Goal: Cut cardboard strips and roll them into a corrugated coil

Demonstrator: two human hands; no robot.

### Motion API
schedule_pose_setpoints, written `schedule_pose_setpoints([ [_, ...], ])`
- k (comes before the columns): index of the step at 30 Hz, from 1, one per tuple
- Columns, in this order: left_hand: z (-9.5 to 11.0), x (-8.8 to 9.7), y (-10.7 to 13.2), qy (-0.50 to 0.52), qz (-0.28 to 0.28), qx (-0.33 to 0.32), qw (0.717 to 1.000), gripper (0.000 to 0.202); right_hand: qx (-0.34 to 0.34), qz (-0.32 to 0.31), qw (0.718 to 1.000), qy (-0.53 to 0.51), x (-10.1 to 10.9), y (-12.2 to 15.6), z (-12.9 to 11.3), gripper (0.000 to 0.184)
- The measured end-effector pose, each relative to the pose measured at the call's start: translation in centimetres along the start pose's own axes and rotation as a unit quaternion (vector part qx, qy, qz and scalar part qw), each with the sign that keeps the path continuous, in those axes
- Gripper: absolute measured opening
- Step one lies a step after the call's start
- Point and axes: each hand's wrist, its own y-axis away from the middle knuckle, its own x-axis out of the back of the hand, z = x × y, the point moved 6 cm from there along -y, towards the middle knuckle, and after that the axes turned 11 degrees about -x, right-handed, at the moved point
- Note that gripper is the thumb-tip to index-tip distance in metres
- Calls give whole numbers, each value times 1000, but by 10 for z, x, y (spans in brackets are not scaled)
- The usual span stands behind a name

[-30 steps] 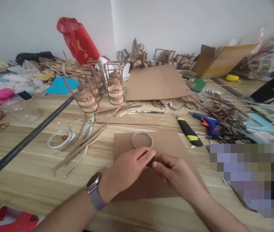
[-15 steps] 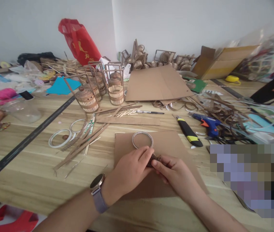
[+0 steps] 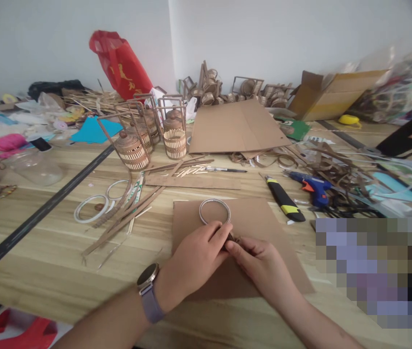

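Head view: left hand (image 3: pixel 196 259) and right hand (image 3: pixel 262 261), fingers curled nearly closed, grip a brown piece (image 3: pixel 232 237) between them over the card (image 3: pixel 252 218). Its long axis is hidden; neither hand is clearly nearer. Toward the card's far edge lies a ring (image 3: pixel 214 200).

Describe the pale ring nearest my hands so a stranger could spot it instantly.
On the wooden table, find the brown cardboard sheet beneath the left hand and right hand. The pale ring lies near its far edge, just beyond the left hand. Unlike two similar rings off to the left, it lies on cardboard.
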Motion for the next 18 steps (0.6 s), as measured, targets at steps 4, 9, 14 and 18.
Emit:
schedule_pose_setpoints([
  [4, -1, 4, -1, 58, 19, -8, 998, 42, 50, 16, 998, 35, 6, 1, -8, 35],
  [9, -6, 11, -1, 128, 31, 22, 991, 36, 137, 68, 985, 81, 16, 8, -20, 28],
  [14, -13, 9, -2, 151, 3, 49, 987, 38, 230, 54, 961, 143, 19, 10, -28, 18],
  [18, -30, 17, -2, 145, 14, 96, 985, 41, 261, 98, 932, 233, 34, -5, -30, 22],
])
